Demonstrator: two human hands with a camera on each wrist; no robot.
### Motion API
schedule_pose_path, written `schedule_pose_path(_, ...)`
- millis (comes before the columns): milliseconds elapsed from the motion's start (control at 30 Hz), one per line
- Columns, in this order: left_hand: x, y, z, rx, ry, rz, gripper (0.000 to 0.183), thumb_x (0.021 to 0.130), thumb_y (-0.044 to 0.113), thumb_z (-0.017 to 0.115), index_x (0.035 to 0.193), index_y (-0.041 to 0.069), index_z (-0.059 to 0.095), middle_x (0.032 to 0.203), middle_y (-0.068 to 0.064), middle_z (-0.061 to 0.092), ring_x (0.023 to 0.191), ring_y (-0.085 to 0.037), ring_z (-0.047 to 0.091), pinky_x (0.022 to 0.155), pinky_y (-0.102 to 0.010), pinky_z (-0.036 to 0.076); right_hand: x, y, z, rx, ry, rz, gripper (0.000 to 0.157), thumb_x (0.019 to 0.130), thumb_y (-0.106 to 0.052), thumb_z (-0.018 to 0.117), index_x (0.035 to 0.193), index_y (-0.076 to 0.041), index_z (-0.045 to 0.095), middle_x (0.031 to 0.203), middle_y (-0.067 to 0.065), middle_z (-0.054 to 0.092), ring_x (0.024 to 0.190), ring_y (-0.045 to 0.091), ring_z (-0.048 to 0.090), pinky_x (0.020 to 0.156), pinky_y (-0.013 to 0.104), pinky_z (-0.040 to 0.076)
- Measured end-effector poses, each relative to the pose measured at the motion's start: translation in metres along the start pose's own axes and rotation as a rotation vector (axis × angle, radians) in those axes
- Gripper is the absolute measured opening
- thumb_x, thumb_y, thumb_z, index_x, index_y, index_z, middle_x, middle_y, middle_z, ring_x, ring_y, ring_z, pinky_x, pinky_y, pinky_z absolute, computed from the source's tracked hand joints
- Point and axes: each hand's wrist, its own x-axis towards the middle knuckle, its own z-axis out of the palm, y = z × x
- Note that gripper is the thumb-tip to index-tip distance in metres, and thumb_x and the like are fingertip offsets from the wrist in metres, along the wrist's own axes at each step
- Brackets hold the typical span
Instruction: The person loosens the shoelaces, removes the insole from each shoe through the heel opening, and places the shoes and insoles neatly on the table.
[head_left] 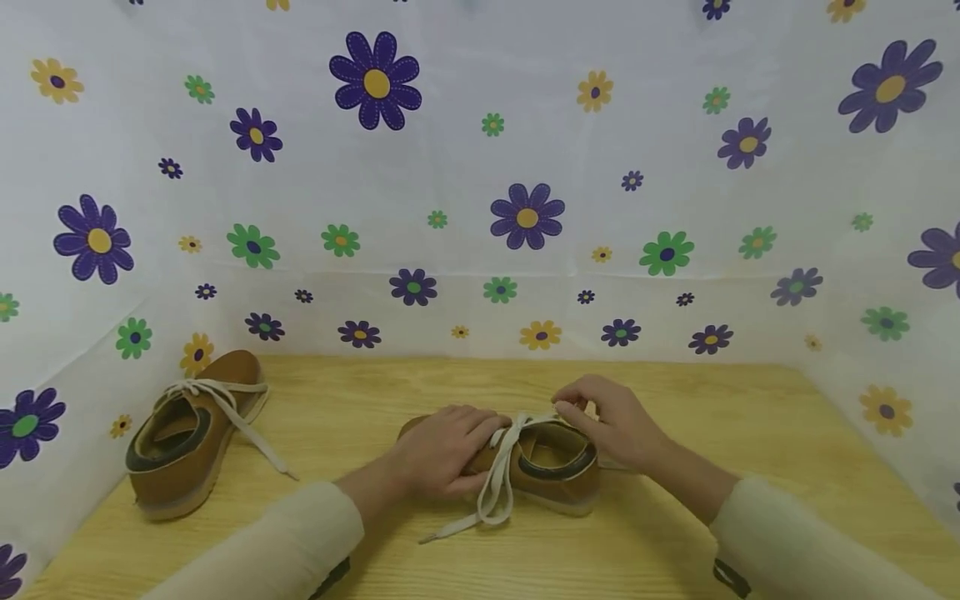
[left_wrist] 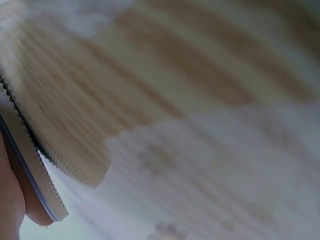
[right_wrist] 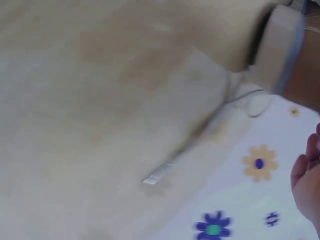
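Note:
A brown shoe [head_left: 558, 479] with white laces lies on the wooden table, toe to the left. My left hand [head_left: 442, 450] grips its front part, fingers over the top and thumb on the near side. The ridged sole [left_wrist: 35, 155] shows in the left wrist view. A shoelace bow [head_left: 498, 483] hangs down the near side, with one end on the table. Beside the shoe's opening, my right hand [head_left: 611, 421] pinches the lace between thumb and finger, its fingertips partly hidden. Another lace end [right_wrist: 160, 172] trails in the right wrist view.
A matching brown shoe [head_left: 176, 450] stands at the table's left side, its lace tied and one end trailing right. White cloth with printed flowers [head_left: 450, 167] encloses the wooden table [head_left: 360, 392] at the back and sides.

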Motion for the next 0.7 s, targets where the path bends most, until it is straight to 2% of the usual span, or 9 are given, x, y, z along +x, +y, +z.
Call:
schedule_pose_path(133, 0.001, 0.001, 0.003, -0.006, 0.008, -0.007, 0.068, 0.102, 0.059, 0.033, 0.145, 0.007, 0.045, 0.137, -0.007, 0.059, 0.125, -0.023, 0.057, 0.105, -0.043, 0.048, 0.011, -0.015, 0.000, -0.201, -0.030, -0.238, 0.013, 0.089, -0.024, 0.076, 0.097, -0.014, 0.074, 0.092, -0.002, 0.067, 0.087, 0.013, 0.059, 0.078, 0.035, 0.051)
schedule_pose_path(200, 0.001, 0.001, 0.005, -0.003, 0.009, -0.001, 0.069, 0.102, 0.059, 0.033, 0.145, 0.007, 0.046, 0.136, -0.007, 0.059, 0.124, -0.023, 0.057, 0.105, -0.043, 0.048, 0.012, -0.017, 0.003, -0.243, -0.023, -0.302, 0.010, 0.087, -0.022, 0.078, 0.094, -0.015, 0.074, 0.089, -0.003, 0.065, 0.086, 0.013, 0.058, 0.078, 0.033, 0.050)
schedule_pose_path(267, 0.002, 0.001, 0.006, 0.001, 0.003, 0.005, 0.068, 0.102, 0.059, 0.033, 0.145, 0.008, 0.045, 0.137, -0.007, 0.059, 0.124, -0.023, 0.057, 0.105, -0.043, 0.048, 0.010, -0.019, 0.007, -0.209, -0.011, -0.290, 0.006, 0.087, -0.019, 0.078, 0.091, -0.016, 0.075, 0.087, -0.004, 0.064, 0.083, 0.012, 0.056, 0.075, 0.031, 0.049)
schedule_pose_path(367, 0.003, 0.000, 0.007, 0.007, -0.006, 0.005, 0.067, 0.102, 0.059, 0.036, 0.146, 0.009, 0.044, 0.137, -0.006, 0.058, 0.125, -0.023, 0.057, 0.106, -0.042, 0.048, 0.007, -0.018, 0.010, -0.145, 0.010, -0.228, 0.003, 0.090, -0.016, 0.075, 0.088, -0.014, 0.075, 0.087, -0.005, 0.065, 0.084, 0.011, 0.057, 0.073, 0.028, 0.051)
schedule_pose_path(467, 0.004, 0.000, 0.006, 0.009, -0.010, -0.004, 0.067, 0.101, 0.059, 0.036, 0.146, 0.009, 0.044, 0.138, -0.006, 0.058, 0.125, -0.022, 0.057, 0.107, -0.041, 0.047, 0.007, -0.018, 0.007, -0.153, -0.005, -0.193, 0.005, 0.091, -0.016, 0.073, 0.087, -0.014, 0.074, 0.088, -0.006, 0.066, 0.085, 0.012, 0.059, 0.076, 0.030, 0.052)
schedule_pose_path(600, 0.004, 0.000, 0.003, 0.008, -0.016, -0.017, 0.067, 0.102, 0.059, 0.036, 0.146, 0.009, 0.044, 0.138, -0.005, 0.058, 0.125, -0.021, 0.056, 0.107, -0.041, 0.047, 0.018, -0.017, -0.001, -0.245, -0.064, -0.240, 0.004, 0.091, -0.016, 0.073, 0.087, -0.017, 0.073, 0.087, -0.007, 0.068, 0.084, 0.013, 0.058, 0.075, 0.032, 0.050)
schedule_pose_path(700, 0.002, 0.002, 0.002, -0.008, -0.025, -0.020, 0.066, 0.102, 0.057, 0.038, 0.146, 0.010, 0.045, 0.138, -0.005, 0.058, 0.125, -0.021, 0.057, 0.106, -0.042, 0.047, 0.026, -0.014, -0.005, -0.293, -0.102, -0.339, 0.004, 0.091, -0.015, 0.072, 0.087, -0.017, 0.072, 0.088, -0.007, 0.069, 0.084, 0.012, 0.057, 0.073, 0.031, 0.048)
